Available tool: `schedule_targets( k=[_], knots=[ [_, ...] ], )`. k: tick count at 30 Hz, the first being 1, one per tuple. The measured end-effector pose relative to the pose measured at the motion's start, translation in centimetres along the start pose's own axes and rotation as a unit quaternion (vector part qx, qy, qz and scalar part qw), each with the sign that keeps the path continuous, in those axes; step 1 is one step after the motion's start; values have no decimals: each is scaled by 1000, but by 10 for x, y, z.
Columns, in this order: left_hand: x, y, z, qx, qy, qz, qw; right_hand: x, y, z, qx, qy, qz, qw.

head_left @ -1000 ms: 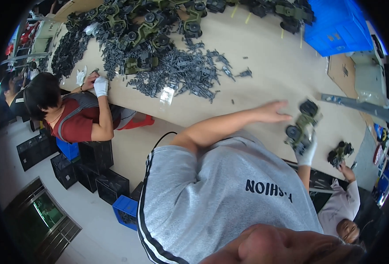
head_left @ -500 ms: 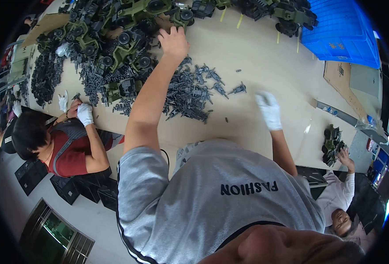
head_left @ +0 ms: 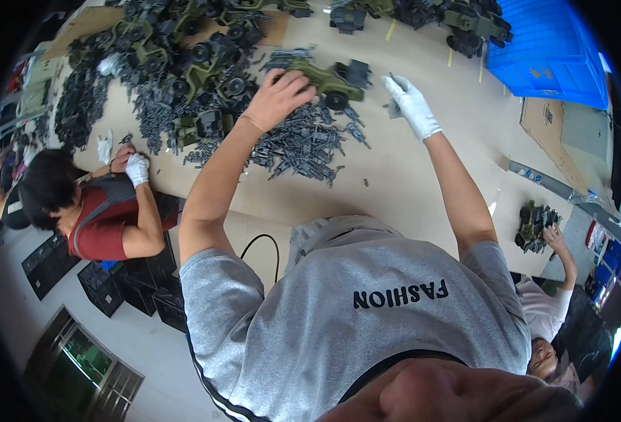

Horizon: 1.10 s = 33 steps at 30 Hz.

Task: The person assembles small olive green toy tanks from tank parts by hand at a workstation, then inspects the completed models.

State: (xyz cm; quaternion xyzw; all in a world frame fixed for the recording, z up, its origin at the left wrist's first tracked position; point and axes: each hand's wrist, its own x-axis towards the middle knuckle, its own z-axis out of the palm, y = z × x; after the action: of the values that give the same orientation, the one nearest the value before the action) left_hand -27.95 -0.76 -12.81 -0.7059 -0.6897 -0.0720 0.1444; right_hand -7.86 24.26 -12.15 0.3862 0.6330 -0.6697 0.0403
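Observation:
My bare left hand (head_left: 279, 98) grips the rear of a green toy jeep (head_left: 328, 79) with black wheels, its fingers curled over one end. My right hand (head_left: 410, 105), in a white glove, is beside the jeep's other end, a short gap away. Its fingers are closed on a small dark grey toy gun (head_left: 393, 75), mostly covered by the glove. Below my left hand spreads a loose pile of grey toy guns (head_left: 300, 149).
More green jeeps (head_left: 201, 70) are heaped at the far left, among small dark parts. A blue crate (head_left: 546, 63) and a cardboard box (head_left: 541, 130) stand at the right. One co-worker in red (head_left: 106, 218) sits left; another person's hand (head_left: 554, 238) touches a jeep at right.
My left hand has drawn a jeep from the heap toward me and to the right. My right hand has moved forward, and a loose toy gun is gone from the table there.

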Motion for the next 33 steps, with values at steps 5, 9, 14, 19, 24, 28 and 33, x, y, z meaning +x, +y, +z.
schedule_targets(
  k=[5,9,14,19,24,28,33],
  knots=[
    [35,33,-90,-23,26,111,993,-81,-43,-26,-139,-208,-76,965],
    [38,83,-142,-55,178,19,982,-155,-8,-32,18,-198,-129,971],
    [31,163,-119,-834,306,-271,372,-204,20,-9,3,-129,-168,977],
    [26,208,-127,-833,241,-384,316,-242,27,-1,135,-120,-147,972],
    [9,230,-135,-823,206,-395,354,-275,28,4,2,-5,-143,990],
    [8,252,-144,-810,214,-408,362,-292,26,14,19,35,-179,983],
    [7,269,-162,-791,202,-381,435,-312,20,19,47,41,-169,984]
  ],
)
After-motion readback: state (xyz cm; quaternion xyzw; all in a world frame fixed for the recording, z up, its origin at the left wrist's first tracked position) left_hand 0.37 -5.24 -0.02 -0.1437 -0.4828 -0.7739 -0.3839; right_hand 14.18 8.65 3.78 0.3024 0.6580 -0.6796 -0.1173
